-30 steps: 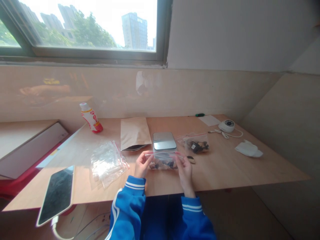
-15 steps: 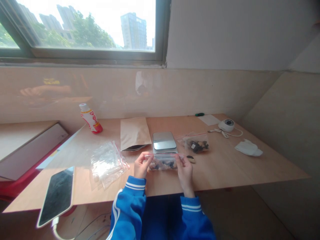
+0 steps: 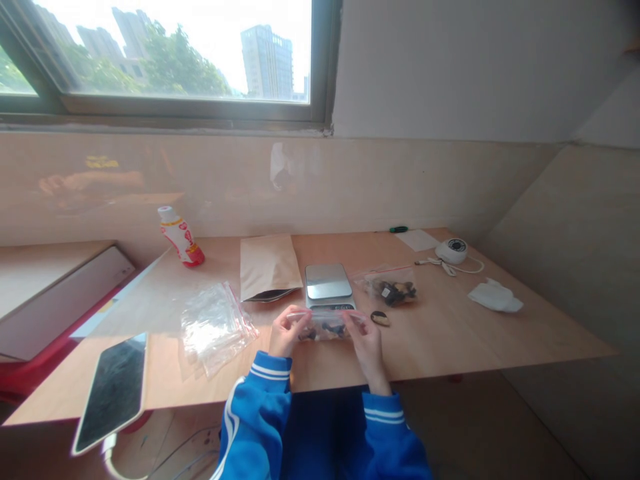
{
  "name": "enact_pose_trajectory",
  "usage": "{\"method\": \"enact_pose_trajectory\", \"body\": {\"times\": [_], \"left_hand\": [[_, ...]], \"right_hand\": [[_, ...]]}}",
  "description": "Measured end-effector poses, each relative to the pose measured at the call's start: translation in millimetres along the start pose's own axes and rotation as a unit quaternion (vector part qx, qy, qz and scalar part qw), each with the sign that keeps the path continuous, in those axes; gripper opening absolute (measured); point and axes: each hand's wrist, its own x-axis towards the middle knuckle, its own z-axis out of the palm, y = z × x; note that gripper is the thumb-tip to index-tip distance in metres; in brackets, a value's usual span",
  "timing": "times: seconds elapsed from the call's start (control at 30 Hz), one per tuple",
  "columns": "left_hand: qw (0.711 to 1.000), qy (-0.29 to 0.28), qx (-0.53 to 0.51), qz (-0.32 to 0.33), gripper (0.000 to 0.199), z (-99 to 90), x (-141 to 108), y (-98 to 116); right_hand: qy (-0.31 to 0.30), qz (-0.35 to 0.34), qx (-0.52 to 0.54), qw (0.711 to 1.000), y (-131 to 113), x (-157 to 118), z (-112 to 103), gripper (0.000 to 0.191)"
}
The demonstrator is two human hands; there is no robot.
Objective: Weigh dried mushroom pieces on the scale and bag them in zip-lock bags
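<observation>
Between my hands is a clear zip bag [image 3: 324, 329] with dark and tan pieces inside. My left hand [image 3: 286, 331] pinches its top edge at the left, and my right hand [image 3: 366, 339] pinches the same edge at the right. Just behind the bag stands a kitchen scale [image 3: 329, 283] with a silver plate, its display partly covered by the bag. To the right of my right hand lies a single dark and tan piece [image 3: 380, 319]. Farther right rests another filled zip bag [image 3: 395, 288], holding similar pieces.
Left of my hands lie several flat zip bags [image 3: 215, 327], with a brown paper pouch [image 3: 269, 268] behind them. A phone [image 3: 113, 390] on a cable overhangs the front edge. Also around: a bottle [image 3: 181, 238], a white corded device [image 3: 451, 250], a crumpled tissue [image 3: 495, 295], a green-handled tool [image 3: 399, 229].
My hands have drawn slightly closer together along the bag's top edge. More of the scale's display and the loose piece now show.
</observation>
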Motion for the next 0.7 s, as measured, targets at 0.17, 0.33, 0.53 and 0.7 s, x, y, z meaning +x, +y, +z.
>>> {"method": "enact_pose_trajectory", "body": {"times": [0.17,0.33,0.53,0.7], "left_hand": [[1.0,0.002,0.024,0.007,0.03,0.0,-1.4,0.1],[1.0,-0.028,0.004,0.012,0.03,0.2,-1.1,2.1],[0.997,-0.072,0.025,0.02,0.03,0.3,0.4,3.7],[0.997,-0.061,0.041,0.019,0.028,-0.2,-0.6,2.6]], "right_hand": [[0.026,-0.003,-0.015,1.0,1.8,-1.5,2.1,0.024],[0.016,0.004,0.002,1.0,1.0,-2.8,2.9,0.026],[-0.085,0.048,0.067,0.993,-3.4,-3.3,0.8,0.036],[-0.084,0.037,0.014,0.996,-1.6,-2.9,2.9,0.026]]}}
